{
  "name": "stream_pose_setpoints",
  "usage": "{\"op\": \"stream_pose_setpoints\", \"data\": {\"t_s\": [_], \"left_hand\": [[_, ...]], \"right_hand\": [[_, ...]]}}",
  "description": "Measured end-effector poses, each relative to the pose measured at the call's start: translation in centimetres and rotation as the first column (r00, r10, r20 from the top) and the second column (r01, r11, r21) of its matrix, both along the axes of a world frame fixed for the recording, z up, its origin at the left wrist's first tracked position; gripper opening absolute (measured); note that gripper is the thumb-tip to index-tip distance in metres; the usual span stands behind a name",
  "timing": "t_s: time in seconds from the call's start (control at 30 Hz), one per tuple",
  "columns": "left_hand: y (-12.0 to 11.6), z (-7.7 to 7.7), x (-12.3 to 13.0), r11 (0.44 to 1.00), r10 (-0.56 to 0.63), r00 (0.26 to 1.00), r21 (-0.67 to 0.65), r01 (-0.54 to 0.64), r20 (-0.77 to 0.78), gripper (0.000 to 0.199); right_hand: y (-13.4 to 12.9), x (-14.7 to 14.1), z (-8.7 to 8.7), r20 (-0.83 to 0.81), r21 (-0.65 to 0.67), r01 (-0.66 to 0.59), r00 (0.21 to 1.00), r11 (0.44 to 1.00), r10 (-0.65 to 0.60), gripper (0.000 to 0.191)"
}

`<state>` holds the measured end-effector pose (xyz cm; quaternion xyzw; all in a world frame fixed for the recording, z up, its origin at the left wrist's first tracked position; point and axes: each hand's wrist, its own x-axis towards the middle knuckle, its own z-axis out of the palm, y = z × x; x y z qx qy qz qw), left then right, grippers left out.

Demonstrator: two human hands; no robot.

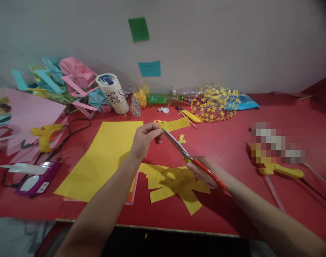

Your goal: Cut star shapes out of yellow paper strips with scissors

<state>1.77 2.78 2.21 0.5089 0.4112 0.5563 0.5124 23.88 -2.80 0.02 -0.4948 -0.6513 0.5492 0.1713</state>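
My left hand (pixel 148 138) pinches the near end of a yellow paper strip (pixel 176 124) with star outlines drawn on it. In my right hand (pixel 202 170) are red-handled scissors (pixel 193 160), their blades pointing up and left to the strip's end beside my left fingertips. Whether the blades touch the paper I cannot tell. Below my hands lies a fanned pile of yellow paper strips (pixel 165 182) with pencil marks. A few small cut yellow stars (pixel 182 139) rest on the red table (pixel 227 210) just beyond the scissors.
Yellow sheets (pixel 106 153) lie at left, near a yellow glue gun (pixel 45 135) and purple power strip (pixel 36 178). Another glue gun (pixel 280 170) is at right. Behind stand a white tumbler (pixel 116 96), green bottle (pixel 160 98), star-covered clear ball (pixel 216 103), yellow cutter (pixel 191 116) and folded-paper pieces (pixel 77 75).
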Motion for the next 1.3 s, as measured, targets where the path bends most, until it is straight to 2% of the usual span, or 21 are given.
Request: {"op": "stream_pose_setpoints", "data": {"t_s": [0.57, 0.9, 1.1, 1.3], "left_hand": [[-0.7, 0.7, 0.5, 0.996, -0.004, 0.993, 0.089, 0.014, -0.12, 0.019], [-1.1, 0.6, 0.9, 0.994, -0.002, 0.986, 0.112, 0.021, -0.169, 0.022], [-1.0, 0.5, 0.8, 0.992, -0.011, 0.984, 0.123, 0.033, -0.18, 0.022], [-1.0, 0.5, 0.8, 0.992, -0.001, 0.984, 0.121, 0.023, -0.176, 0.022]], "right_hand": [[-0.4, -0.2, 0.5, -0.089, -0.011, -0.042, 0.995, 0.999, 0.041, 0.053], [-0.7, -0.4, 1.3, -0.067, 0.07, -0.045, 0.996, 0.997, 0.05, 0.049], [-0.7, -0.4, 1.4, -0.06, 0.024, -0.037, 0.997, 0.999, 0.038, 0.05], [-0.5, -0.2, 0.8, -0.059, -0.013, -0.022, 0.998, 1.0, 0.022, 0.052]]}}
